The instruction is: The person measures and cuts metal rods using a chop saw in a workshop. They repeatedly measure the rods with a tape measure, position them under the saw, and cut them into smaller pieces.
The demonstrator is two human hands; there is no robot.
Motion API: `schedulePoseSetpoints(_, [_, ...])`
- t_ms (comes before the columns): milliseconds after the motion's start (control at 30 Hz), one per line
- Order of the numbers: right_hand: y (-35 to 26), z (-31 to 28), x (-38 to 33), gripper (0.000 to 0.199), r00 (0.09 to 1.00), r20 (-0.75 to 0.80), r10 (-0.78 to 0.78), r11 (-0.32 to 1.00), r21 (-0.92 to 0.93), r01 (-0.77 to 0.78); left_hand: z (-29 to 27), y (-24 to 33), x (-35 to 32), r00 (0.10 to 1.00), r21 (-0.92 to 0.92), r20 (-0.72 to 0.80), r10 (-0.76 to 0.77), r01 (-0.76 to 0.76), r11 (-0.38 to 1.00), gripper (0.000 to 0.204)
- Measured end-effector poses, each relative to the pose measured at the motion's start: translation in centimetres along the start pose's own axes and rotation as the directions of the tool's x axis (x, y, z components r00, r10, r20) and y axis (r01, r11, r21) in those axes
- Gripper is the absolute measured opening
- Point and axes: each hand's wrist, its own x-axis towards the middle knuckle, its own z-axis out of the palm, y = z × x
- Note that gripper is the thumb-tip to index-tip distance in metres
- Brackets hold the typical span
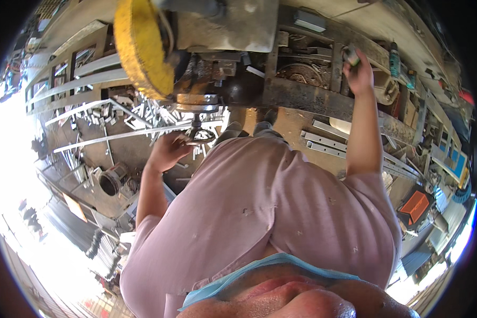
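Observation:
A yellow-guarded machine (146, 50) stands before me, probably a cut-off saw. On its near side are a round metal flange (197, 100) and, below it, a small dark handwheel (201, 138). My left hand (168, 152) is at the handwheel's rim, fingers curled against it. Out to the right, my right hand (361, 77) is raised over the bench frame with its fingers closed round a small grey and green thing (351, 55). The fingers partly cover that thing, so its kind is unclear.
The steel bench frame (312, 98) holds scrap and coiled metal. A green bottle (394, 61) stands at its right. Cut metal pieces (148, 114) litter the floor at left, near a bucket (113, 180). Perforated bars (326, 146) and an orange-topped box (414, 206) lie at right.

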Motion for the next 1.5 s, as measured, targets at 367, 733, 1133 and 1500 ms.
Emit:
schedulePoseSetpoints(367, [14.6, 12.6, -20.9, 0.041, 0.761, 0.63, 0.156, 0.656, -0.642, 0.397, 9.3, 9.5, 9.4, 0.965, 0.012, 0.193, 0.175, -0.181, 0.983, 0.042])
schedulePoseSetpoints(733, [14.9, 9.7, -20.8, 0.029, 0.901, 0.405, 0.158, 0.361, -0.873, 0.329, 3.2, 5.6, 8.4, 0.944, 0.11, 0.081, 0.319, -0.327, 0.939, 0.034])
schedulePoseSetpoints(1133, [10.9, 5.6, -16.4, 0.042, 0.911, 0.202, -0.359, 0.046, -0.971, 0.234, -19.5, 1.8, 13.0, 0.853, 0.768, -0.47, 0.229, 0.267, 0.582, 0.045])
schedulePoseSetpoints(1500, [10.5, 14.5, -9.5, 0.056, 0.868, 0.269, -0.417, -0.152, -0.962, 0.225, -25.9, 2.8, 25.0, 0.946, 0.944, -0.304, 0.111, 0.283, 0.171, 0.058])
